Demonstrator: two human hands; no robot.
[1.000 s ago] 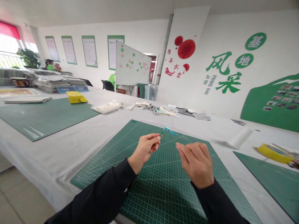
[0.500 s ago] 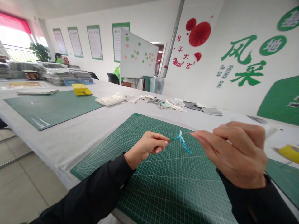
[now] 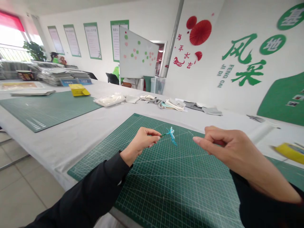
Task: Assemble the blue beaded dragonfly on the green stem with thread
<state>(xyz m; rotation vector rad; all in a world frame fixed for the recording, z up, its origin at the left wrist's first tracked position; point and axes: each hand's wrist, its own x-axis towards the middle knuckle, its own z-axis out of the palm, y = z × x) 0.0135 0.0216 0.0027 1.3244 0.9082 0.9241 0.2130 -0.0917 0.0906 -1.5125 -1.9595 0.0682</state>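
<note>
My left hand (image 3: 143,139) is closed, thumb and fingers pinching the green stem of a small beaded flower (image 3: 172,135). Its head is light blue with white beads, pointing right, and hangs just above the green cutting mat (image 3: 152,177). Off to the right, my right hand (image 3: 220,142) is raised over the mat with fingers curled and thumb pressed to them. A faint thin strand (image 3: 190,132) shows beside its fingertips; whether it is thread or wire I cannot tell. The two hands are apart.
Beyond the mat lie a clear bag of white material (image 3: 110,100) and fabric scraps (image 3: 174,104). Scissors (image 3: 255,118) and a yellow object (image 3: 291,152) are at right. A second mat (image 3: 52,109) with a yellow packet (image 3: 79,90) lies left. People sit in the background.
My right hand has turned over, its fingers now curled with the thumb pointing left. My left hand and the flower have shifted slightly left and up in view.
</note>
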